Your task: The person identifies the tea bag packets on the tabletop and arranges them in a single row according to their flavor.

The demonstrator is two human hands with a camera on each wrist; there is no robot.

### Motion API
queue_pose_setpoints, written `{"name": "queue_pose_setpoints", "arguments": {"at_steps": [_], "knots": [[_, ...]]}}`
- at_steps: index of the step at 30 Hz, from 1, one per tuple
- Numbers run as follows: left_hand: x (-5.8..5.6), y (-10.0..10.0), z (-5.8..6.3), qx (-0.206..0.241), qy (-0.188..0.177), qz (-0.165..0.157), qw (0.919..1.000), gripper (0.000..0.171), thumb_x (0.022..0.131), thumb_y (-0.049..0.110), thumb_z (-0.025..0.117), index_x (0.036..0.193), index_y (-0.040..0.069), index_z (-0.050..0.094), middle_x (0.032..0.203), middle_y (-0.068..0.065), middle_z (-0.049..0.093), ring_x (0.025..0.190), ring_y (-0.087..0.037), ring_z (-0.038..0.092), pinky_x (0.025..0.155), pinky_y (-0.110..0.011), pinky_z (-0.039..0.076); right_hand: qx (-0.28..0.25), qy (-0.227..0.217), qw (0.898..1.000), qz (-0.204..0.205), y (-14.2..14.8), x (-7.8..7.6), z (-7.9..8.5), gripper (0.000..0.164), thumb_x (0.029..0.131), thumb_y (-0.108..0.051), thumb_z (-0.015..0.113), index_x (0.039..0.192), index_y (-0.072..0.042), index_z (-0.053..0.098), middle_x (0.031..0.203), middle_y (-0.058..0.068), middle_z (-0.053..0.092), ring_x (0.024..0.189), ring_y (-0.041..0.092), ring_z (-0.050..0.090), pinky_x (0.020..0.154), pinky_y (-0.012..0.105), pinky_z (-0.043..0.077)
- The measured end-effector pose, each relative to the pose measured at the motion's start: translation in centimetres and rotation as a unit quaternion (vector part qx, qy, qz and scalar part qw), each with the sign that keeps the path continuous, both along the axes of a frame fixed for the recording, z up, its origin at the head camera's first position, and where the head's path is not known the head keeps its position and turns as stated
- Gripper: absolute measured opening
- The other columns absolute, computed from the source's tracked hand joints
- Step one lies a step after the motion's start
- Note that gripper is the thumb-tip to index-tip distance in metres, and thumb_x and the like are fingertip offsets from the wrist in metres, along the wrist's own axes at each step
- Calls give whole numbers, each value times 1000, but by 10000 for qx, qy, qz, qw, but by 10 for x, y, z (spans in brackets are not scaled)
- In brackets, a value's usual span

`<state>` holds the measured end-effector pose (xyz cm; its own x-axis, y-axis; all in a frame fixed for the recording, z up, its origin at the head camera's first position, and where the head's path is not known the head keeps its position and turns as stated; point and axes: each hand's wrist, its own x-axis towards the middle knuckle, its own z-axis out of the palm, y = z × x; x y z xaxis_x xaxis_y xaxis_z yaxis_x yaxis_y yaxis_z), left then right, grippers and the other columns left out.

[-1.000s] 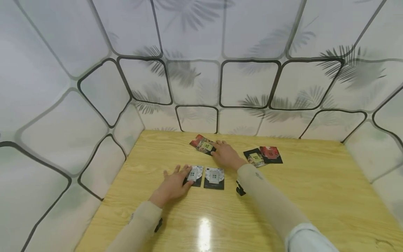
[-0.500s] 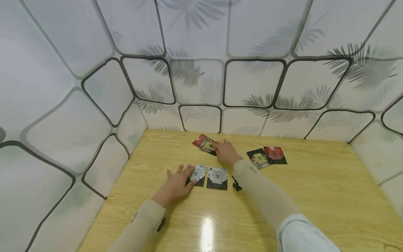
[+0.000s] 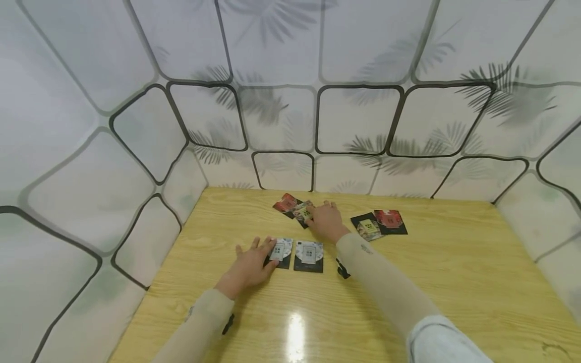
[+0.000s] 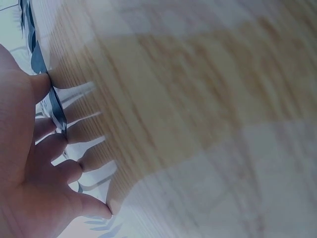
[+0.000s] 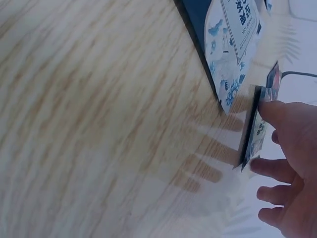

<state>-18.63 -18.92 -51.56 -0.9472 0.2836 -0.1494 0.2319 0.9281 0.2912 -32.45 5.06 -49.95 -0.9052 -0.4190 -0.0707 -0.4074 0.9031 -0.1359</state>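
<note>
My left hand (image 3: 247, 268) lies with spread fingers on the left of two blue-and-white packets with dark lower ends (image 3: 283, 251). Its twin packet (image 3: 309, 256) is flat just to the right. Farther back, my right hand (image 3: 328, 223) pinches a small dark packet with a yellow label (image 3: 300, 214) between thumb and fingers; the packet's right part is hidden under them. It partly overlaps a red packet (image 3: 285, 203). In the right wrist view the thumb (image 5: 271, 111) is at one end of the yellow-label packet (image 5: 257, 130), which appears nearly edge-on.
Right of my right hand, another yellow-label packet (image 3: 365, 226) lies against a red-and-black packet (image 3: 392, 222). The wooden table (image 3: 454, 282) meets a patterned white wall (image 3: 347, 174) at the back and more wall on both sides.
My right hand has shifted slightly right, turning the yellow-label packet and drawing it off most of the red one, which now shows more. The left hand stays in place.
</note>
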Motion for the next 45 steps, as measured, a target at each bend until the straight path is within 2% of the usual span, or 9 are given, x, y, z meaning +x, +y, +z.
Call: {"name": "queue_pose_setpoints", "arguments": {"at_steps": [4,6,9,12,17,23,33,40,45], "knots": [[1,-1,1,17,10,-35,10000,65,110,46,52,166,16,36,171,-11,35,159,-47,27,112,-89,16,-29,15,9990,441,5,-2,1,55,111,-34,55,162,-16,45,158,18,53,154,49,36,127,63,26],[1,0,1,40,33,-67,10000,65,110,46,52,166,16,37,171,-12,36,159,-47,28,111,-89,17,-80,-104,9973,723,8,-4,1,55,113,-31,50,165,-16,38,168,18,39,157,49,30,128,63,23],[2,0,2,69,58,-73,9999,65,110,46,52,165,16,37,170,-12,36,159,-47,28,111,-90,18,-232,-375,9944,963,14,-7,2,57,114,-31,48,167,-15,34,172,19,30,159,51,22,129,66,19],[3,0,3,91,85,-53,9999,64,110,45,53,165,16,38,170,-12,37,158,-47,29,111,-90,17,-349,-594,9936,895,18,-9,0,61,113,-38,48,167,-16,33,174,19,25,160,52,15,129,67,15],[3,0,3,77,76,-32,9999,64,110,46,52,165,16,38,170,-11,37,159,-47,28,111,-89,17,-406,-694,9936,788,27,-11,-8,69,110,-49,49,167,-16,31,175,18,23,163,48,11,131,64,11],[2,1,2,20,65,-15,10000,64,110,45,53,165,16,38,170,-11,37,159,-46,29,112,-89,18,-829,-949,9906,523,38,-7,-12,72,109,-50,54,168,-14,31,173,21,28,162,49,13,128,68,18],[2,0,2,25,68,-17,10000,64,109,44,53,165,15,39,170,-12,38,158,-47,29,111,-89,19,-753,-813,9932,367,48,9,-14,74,108,-53,53,167,-15,32,171,20,32,161,49,17,127,68,22],[3,0,2,22,86,-41,10000,64,109,45,53,164,14,39,170,-13,38,158,-48,29,110,-90,19,-645,-785,9944,279,57,16,-18,75,108,-56,50,168,-15,30,172,22,28,159,51,21,124,69,28],[4,1,3,151,64,-24,9999,64,109,43,55,164,13,40,169,-14,38,158,-48,29,110,-90,17,-555,-812,9950,160,63,24,-17,75,108,-56,50,168,-14,30,173,21,27,161,49,17,127,66,22]]}}
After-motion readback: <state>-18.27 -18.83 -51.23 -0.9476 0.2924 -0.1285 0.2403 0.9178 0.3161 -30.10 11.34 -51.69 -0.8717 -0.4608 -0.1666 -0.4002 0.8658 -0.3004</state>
